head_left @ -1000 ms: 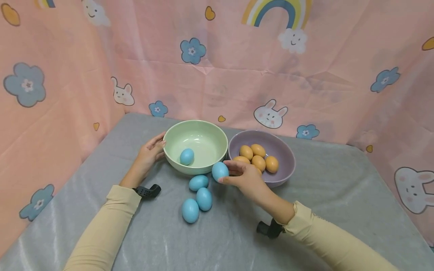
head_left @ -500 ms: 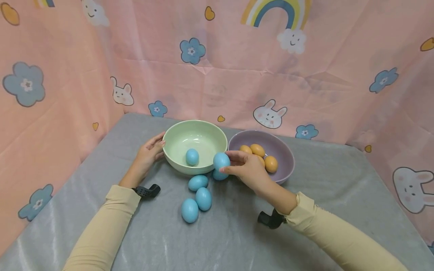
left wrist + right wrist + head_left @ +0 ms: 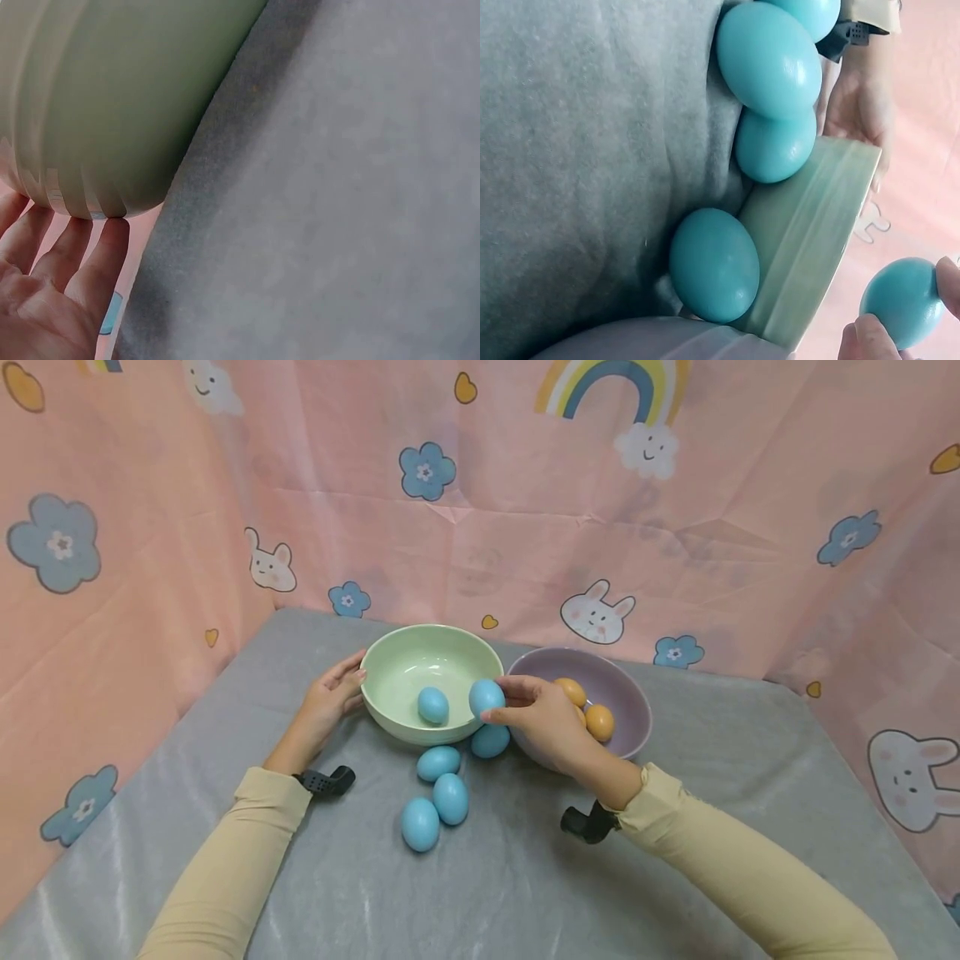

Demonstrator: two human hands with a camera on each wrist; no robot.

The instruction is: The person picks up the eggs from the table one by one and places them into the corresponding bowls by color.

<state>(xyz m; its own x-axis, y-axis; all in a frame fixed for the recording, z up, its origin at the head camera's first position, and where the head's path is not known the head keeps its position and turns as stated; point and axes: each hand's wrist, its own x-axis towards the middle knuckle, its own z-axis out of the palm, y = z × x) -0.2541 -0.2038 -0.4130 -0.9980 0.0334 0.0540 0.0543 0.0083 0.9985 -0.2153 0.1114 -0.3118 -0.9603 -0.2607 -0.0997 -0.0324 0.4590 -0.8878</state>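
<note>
My right hand (image 3: 546,717) pinches a blue egg (image 3: 487,700) between thumb and fingertips at the right rim of the green bowl (image 3: 397,727). The right wrist view shows this held egg (image 3: 902,301) above the bowl's edge. My left hand (image 3: 330,697) rests against the bowl's left side, its straight fingers (image 3: 101,262) touching the outer wall. One blue egg (image 3: 432,705) lies inside the green bowl. Below the held one, another blue egg (image 3: 490,742) sits on the table between the two bowls. Several more blue eggs (image 3: 451,799) lie in front of the green bowl.
A purple bowl (image 3: 637,727) with several tan eggs (image 3: 599,723) stands right of the green one, partly covered by my right hand. Grey cloth (image 3: 337,877) covers the table. A pink patterned curtain (image 3: 510,552) hangs behind and at both sides.
My right hand has risen with its blue egg up to the green bowl's rim, uncovering the egg beneath. The egg inside has rolled slightly right. My left hand has stayed put.
</note>
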